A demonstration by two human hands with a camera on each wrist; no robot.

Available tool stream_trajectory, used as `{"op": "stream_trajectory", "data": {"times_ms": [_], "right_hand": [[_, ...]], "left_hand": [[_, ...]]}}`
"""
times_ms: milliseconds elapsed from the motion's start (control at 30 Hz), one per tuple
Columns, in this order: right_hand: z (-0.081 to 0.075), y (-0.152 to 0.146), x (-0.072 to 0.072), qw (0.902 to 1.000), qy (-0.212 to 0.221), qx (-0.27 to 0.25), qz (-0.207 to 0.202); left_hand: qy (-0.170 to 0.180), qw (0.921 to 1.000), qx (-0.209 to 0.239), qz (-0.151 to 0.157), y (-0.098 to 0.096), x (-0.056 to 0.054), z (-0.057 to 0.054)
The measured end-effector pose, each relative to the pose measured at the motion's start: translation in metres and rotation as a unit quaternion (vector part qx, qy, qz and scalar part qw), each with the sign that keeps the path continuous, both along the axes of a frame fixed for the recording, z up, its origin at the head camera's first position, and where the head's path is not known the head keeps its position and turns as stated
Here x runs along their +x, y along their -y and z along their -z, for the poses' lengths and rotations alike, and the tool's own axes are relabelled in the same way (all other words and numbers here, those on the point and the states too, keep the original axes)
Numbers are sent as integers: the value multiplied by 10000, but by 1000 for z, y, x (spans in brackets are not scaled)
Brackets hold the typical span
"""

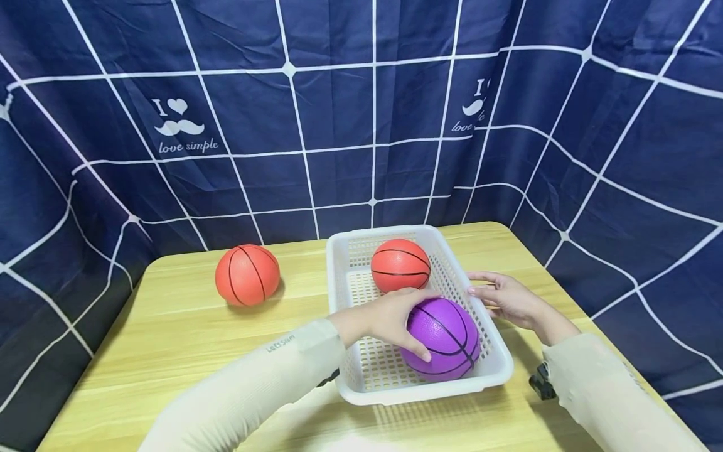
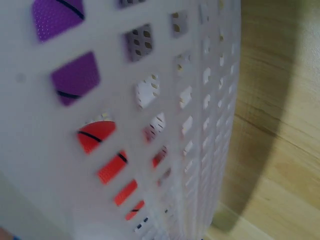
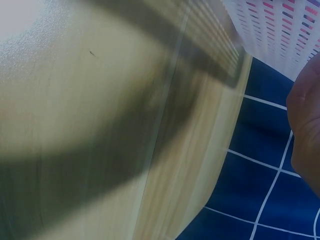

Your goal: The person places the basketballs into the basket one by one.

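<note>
A white slotted plastic basket [image 1: 353, 397] is in front of me on the wooden table. Inside it sit a purple basketball [image 1: 446, 336] at the near end and an orange-red basketball [image 1: 400, 263] toward the far end. My left hand [image 1: 390, 320] grips the purple ball from its left side, thumb and fingers spread round it. Beside the basket's right rim is my right hand [image 1: 508, 300], its fingers extended and fingertips at the rim. Through the slots of the basket wall [image 2: 165, 75] in the left wrist view, both ball colours show.
Another orange-red basketball [image 1: 247, 275] rests on the wooden table [image 1: 186, 351], left of the basket. A dark blue curtain [image 1: 333, 125] with white lines stands behind and along both sides of the table. A black device [image 1: 542, 382] is at my right wrist.
</note>
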State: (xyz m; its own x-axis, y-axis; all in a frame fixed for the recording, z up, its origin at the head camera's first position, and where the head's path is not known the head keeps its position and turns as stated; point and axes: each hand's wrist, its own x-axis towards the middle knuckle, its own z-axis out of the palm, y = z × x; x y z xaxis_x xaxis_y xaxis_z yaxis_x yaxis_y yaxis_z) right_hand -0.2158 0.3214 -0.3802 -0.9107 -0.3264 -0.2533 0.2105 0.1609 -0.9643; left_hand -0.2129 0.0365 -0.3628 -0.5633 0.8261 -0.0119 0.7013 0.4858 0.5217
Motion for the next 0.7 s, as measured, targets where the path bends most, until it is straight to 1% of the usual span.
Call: {"op": "stream_trajectory", "data": {"times_ms": [200, 433, 700], "right_hand": [[1, 0, 0, 10000, 26, -38, 24], [1, 0, -1, 10000, 42, -58, 34], [0, -1, 0, 9999, 68, -133, 47]], "left_hand": [[19, 10000, 48, -25, 1, 0, -1], [109, 9998, 71, -142, 1, -1, 1], [158, 9997, 39, -196, 2, -2, -1]]}}
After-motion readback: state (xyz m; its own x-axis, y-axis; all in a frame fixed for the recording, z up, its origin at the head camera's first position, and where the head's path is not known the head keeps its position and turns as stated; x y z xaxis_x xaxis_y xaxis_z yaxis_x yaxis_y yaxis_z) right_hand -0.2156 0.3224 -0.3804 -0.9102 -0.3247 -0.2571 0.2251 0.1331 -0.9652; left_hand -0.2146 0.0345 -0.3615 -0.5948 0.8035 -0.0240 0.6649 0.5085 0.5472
